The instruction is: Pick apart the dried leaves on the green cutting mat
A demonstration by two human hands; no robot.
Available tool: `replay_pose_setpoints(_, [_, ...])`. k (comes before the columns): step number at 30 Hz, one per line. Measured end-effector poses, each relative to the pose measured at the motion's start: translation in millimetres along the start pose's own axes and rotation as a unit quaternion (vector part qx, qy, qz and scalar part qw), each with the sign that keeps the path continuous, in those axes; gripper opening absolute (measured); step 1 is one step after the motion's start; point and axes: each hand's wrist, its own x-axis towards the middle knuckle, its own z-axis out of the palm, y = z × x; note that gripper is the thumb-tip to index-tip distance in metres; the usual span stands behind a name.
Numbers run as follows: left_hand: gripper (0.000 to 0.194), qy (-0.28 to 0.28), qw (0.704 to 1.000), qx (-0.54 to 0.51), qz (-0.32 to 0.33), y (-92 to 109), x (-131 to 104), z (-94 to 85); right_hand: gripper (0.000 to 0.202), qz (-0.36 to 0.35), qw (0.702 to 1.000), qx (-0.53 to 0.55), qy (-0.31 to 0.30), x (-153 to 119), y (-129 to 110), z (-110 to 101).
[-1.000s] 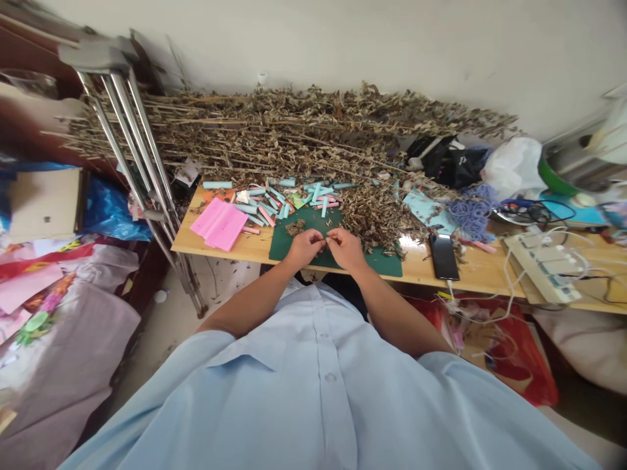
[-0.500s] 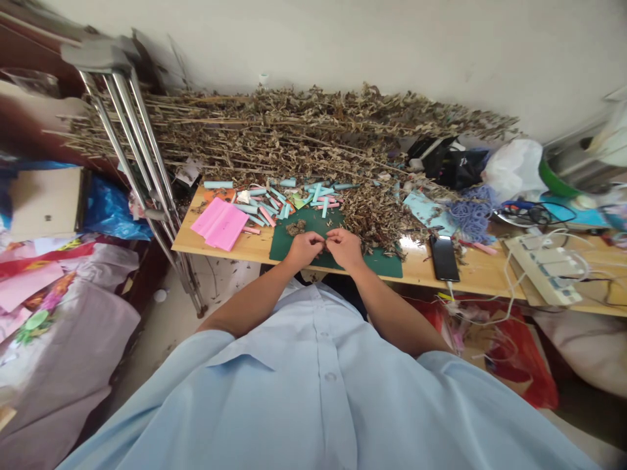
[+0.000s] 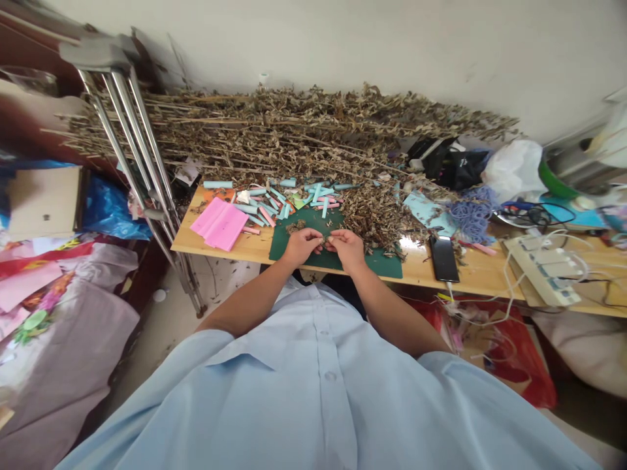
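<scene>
The clock centre is the green mat (image 3: 385,264), with twelve toward the wall (image 3: 343,46). A small dark mark is on the brown cardboard (image 3: 44,196) at nine o'clock, and a pale mark is on the black bag (image 3: 463,168) at two; both are too small for reading.

The left hand (image 3: 302,247) and the right hand (image 3: 347,249) are over the mat, their fingers bent and fingertips near together. Whether they pinch something, I cannot tell. A small clump of dried leaves (image 3: 295,226) lies on the mat, just beyond the left hand. The heap of loose leaves (image 3: 369,219) lies at one o'clock, partly on the mat.

The wooden table (image 3: 235,253) carries pink paper sheets (image 3: 219,224) at nine, blue and pink paper rolls (image 3: 251,209) at ten, and a black phone (image 3: 444,258) with cable at three, before a white power strip (image 3: 543,267). Long dried stalks (image 3: 274,140) lie across twelve. Metal crutches (image 3: 122,117) stand at ten.

Among containers, a green-rimmed vessel (image 3: 553,181) is between two and three; its content is unclear. A transparent bowl (image 3: 30,79) is at ten. A red bag (image 3: 533,365), with pale items inside, is below the table at four.
</scene>
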Motion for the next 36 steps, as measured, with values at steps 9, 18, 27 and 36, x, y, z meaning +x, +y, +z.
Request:
replay_pose_setpoints(9, [0.012, -0.009, 1.000, -0.004, -0.009, 1, 0, 2.5, 0.021, -0.187, 0.953, -0.237, -0.027, -13, -13, -4])
replay_pose_setpoints(18, [0.012, -0.028, 1.000, -0.002, -0.011, -3, 2, -0.3, 0.020, -0.198, 0.950, -0.238, -0.031, -13, -15, -2])
replay_pose_setpoints(27, [0.017, -0.016, 0.999, -0.041, 0.001, -4, 2, -3.0, 0.026, 0.016, 0.999, 0.044, 0.001, -2, -5, 6])
replay_pose_setpoints(36, [0.017, -0.002, 0.999, -0.042, 0.008, -4, 3, -0.2, 0.020, -0.170, 0.963, -0.207, -0.039, -12, -13, -1])
